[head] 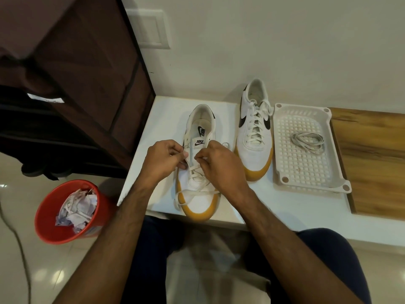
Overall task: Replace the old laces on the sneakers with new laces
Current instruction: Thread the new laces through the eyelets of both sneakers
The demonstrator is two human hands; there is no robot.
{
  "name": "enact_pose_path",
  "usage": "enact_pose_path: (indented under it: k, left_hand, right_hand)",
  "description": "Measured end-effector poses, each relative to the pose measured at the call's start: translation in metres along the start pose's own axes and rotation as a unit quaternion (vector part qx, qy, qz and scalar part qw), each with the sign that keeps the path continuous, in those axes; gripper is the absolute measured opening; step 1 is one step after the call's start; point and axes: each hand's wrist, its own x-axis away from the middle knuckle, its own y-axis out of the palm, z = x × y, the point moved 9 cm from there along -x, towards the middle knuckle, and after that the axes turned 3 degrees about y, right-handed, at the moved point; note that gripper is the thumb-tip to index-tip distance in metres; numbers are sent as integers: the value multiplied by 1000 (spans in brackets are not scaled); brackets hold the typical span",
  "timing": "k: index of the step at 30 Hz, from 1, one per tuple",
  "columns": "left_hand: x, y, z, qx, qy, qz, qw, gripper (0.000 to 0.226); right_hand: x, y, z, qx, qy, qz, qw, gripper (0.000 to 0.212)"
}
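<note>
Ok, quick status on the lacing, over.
Left hand and right hand both pinching lace on near sneaker. Far sneaker fully laced. Spare lace coiled in tray. Nothing in the way.

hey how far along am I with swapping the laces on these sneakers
Done: little that shows. The far sneaker looks fully laced; old or new, I cannot tell. In hand: your left hand and right hand each pinch the lace on the near sneaker, threaded only through the lower eyelets. Left: that shoe's upper eyelets, and the coiled lace in the white tray.
</note>
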Motion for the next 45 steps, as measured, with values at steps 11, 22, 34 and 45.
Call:
enact_pose_path:
  k: [11, 22, 34, 45]
  left_hand:
    - [1, -1, 0, 0, -2, -6, 1000, 8]
    - [0, 0, 0, -11, 4, -2, 1000, 9]
    - [0, -1, 1, -22, 16, 1, 1000, 13]
    - [9, -1, 5, -118, 97, -61, 986, 6]
  right_hand:
    - [-6, -2, 3, 89, -35, -30, 995, 13]
    - [1, 0, -6, 70, 17, 69, 995, 15]
    - [2, 13, 5, 6, 71, 50, 996, 9]
    - [2, 11, 12, 4, 98, 39, 994, 12]
